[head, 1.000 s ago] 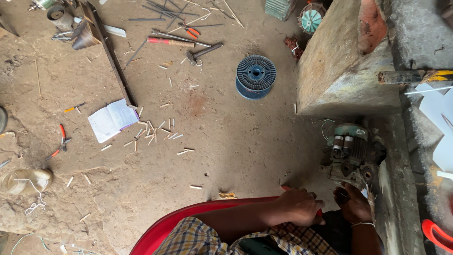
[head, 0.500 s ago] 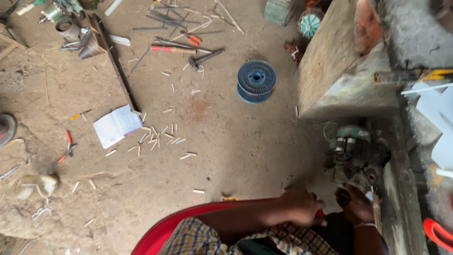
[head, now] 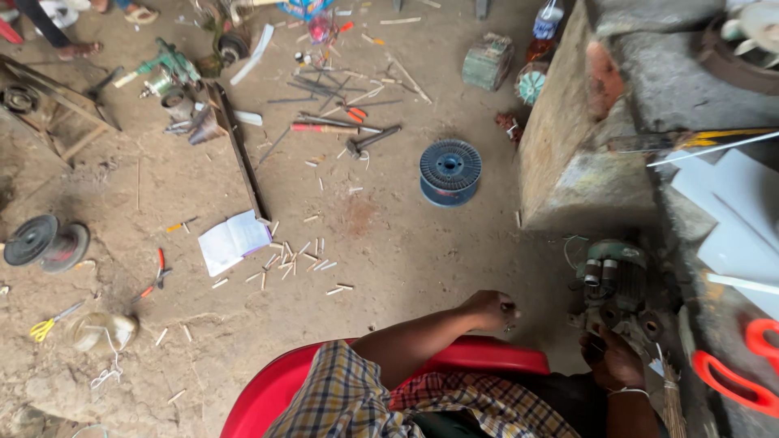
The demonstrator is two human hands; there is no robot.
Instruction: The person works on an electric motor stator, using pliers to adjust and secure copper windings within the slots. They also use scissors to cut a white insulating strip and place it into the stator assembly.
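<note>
Hands are working low beside the red chair [head: 487, 357]: the left hand [head: 489, 309] is reaching forward from a bent arm, clenching into a loose fist around something too small to tell. The right hand [head: 613, 358] is gripping the underside of a grimy green motor [head: 614, 285], which is sitting just ahead of it and right of the left hand.

Dull, grimy metal motor [head: 614, 285]; glossy red plastic chair [head: 276, 389]; blue plastic spool [head: 449, 171]; rough matt dirt floor [head: 389, 243]; white paper notebook [head: 234, 242].
</note>
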